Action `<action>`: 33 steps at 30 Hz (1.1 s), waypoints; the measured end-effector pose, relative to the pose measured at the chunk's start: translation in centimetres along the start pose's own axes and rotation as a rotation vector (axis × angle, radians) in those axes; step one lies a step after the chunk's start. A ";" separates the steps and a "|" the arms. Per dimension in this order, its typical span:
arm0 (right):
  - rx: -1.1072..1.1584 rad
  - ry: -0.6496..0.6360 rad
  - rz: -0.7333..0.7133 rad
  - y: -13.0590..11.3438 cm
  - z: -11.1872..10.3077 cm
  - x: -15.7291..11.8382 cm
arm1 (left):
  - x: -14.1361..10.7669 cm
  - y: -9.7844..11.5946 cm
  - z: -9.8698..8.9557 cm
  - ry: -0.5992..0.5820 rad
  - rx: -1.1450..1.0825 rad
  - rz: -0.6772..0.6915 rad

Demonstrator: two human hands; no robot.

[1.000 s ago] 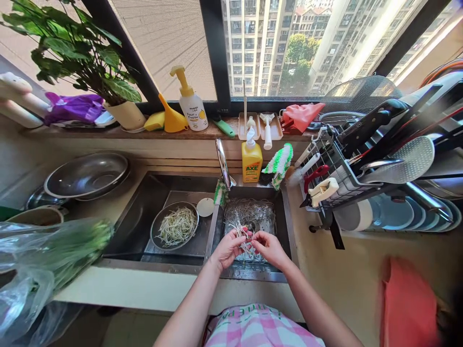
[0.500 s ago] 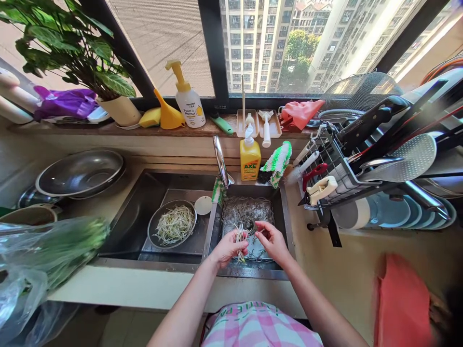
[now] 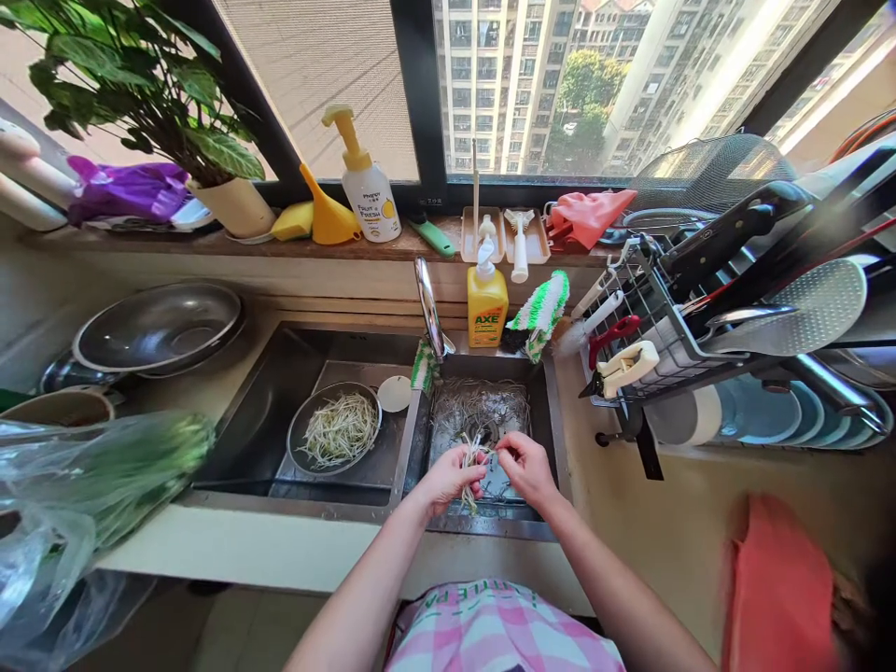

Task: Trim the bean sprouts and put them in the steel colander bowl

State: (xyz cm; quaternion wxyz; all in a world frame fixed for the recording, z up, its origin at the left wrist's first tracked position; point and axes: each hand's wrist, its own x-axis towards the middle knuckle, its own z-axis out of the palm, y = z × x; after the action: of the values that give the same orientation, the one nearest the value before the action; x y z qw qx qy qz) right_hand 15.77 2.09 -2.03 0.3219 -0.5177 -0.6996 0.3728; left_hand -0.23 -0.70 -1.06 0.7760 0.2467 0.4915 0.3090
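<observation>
Above the right sink basin [image 3: 558, 448], my left hand [image 3: 454, 481] is closed around a small bunch of bean sprouts [image 3: 473, 457], whose pale stems poke out above and below the fingers. My right hand [image 3: 526, 469] is close beside it, thumb and fingertips pinched at the bunch's right side; whatever the pinch holds is too small to make out. Thin root ends and water lie in the basin beneath both hands. In the left basin [image 3: 259, 411], a round metal bowl [image 3: 295, 450] holds a heap of bean sprouts [image 3: 341, 429].
A faucet [image 3: 427, 303] rises between the basins, near a yellow detergent bottle [image 3: 487, 313]. On the right stands a dish rack [image 3: 672, 345] with knives and utensils. A plastic bag of green vegetables [image 3: 133, 476] lies left, near a wok [image 3: 158, 327].
My right hand has moved in against the sprout bunch, its fingers closing into a pinch. My left hand keeps its hold. The view has shifted slightly.
</observation>
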 end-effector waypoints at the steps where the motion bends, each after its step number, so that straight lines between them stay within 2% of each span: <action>1: 0.059 0.045 0.058 0.1 0.2 0.0 | 0.1 0.0 0.1 0.012 0.022 0.001; 4: 0.179 0.065 0.115 -0.2 0.0 0.3 | 0.3 0.1 0.3 0.077 0.138 0.037; 7: 0.169 -0.020 0.011 -1.0 -0.8 0.5 | 0.6 0.2 0.6 0.157 0.323 0.077; 14: -0.278 -0.252 -0.253 -2.3 -1.9 1.5 | 0.7 0.6 0.9 0.138 0.516 0.078; 19: -0.436 -0.305 -0.301 -2.6 -1.4 1.9 | 0.6 0.4 1.0 0.120 0.617 0.078; 22: -0.365 -0.263 -0.227 -2.2 -0.6 1.7 | 0.7 0.1 0.9 0.107 0.600 0.086; 26: -0.046 -0.082 -0.006 -0.7 0.1 1.7 | 0.9 -0.1 0.7 0.139 0.632 0.131; 28: 0.091 -0.039 0.079 -0.1 -0.2 1.9 | 0.8 0.1 0.5 0.167 0.688 0.179; 30: 0.163 -0.056 0.079 0.3 -0.8 2.1 | 0.6 0.5 0.3 0.191 0.765 0.234; 33: 0.109 -0.136 -0.050 0.0 -2.0 2.3 | 0.2 1.1 0.2 0.210 0.920 0.304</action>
State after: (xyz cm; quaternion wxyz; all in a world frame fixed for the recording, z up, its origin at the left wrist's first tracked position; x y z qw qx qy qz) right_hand 16.86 4.74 -0.80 0.3105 -0.4555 -0.7112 0.4363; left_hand -0.27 0.21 -0.39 0.4789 0.6000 0.6111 0.1928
